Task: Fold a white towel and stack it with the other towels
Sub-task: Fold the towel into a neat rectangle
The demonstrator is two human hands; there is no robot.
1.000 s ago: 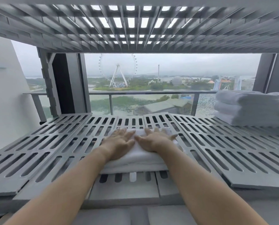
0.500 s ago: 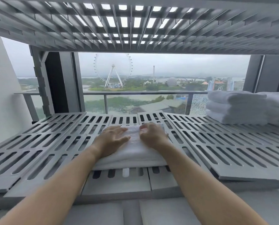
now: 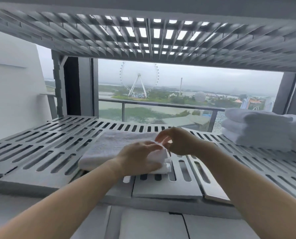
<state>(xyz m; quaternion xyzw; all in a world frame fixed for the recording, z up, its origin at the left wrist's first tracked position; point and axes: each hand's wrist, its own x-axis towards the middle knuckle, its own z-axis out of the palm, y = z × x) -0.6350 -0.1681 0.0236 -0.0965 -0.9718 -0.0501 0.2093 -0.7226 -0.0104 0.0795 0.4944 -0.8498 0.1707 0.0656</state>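
Observation:
A folded white towel [image 3: 109,147] lies on the grey slotted shelf [image 3: 45,152] in front of me. My left hand [image 3: 140,159] rests on the towel's near right part, fingers spread over it. My right hand [image 3: 176,141] hovers just above the towel's right end and pinches a small raised corner of the cloth between thumb and fingers. A stack of folded white towels [image 3: 257,130] sits at the far right of the same shelf, apart from both hands.
Another slotted shelf [image 3: 152,35] hangs low overhead. A white wall [image 3: 12,94] closes the left side. Behind the shelf a glass balcony railing [image 3: 161,107] runs across. Bare slotted shelf lies between the towel and the stack.
Both hands left their flat press on top of the towel. The left hand slid to the near right part, and the right hand lifted and pinched the right corner.

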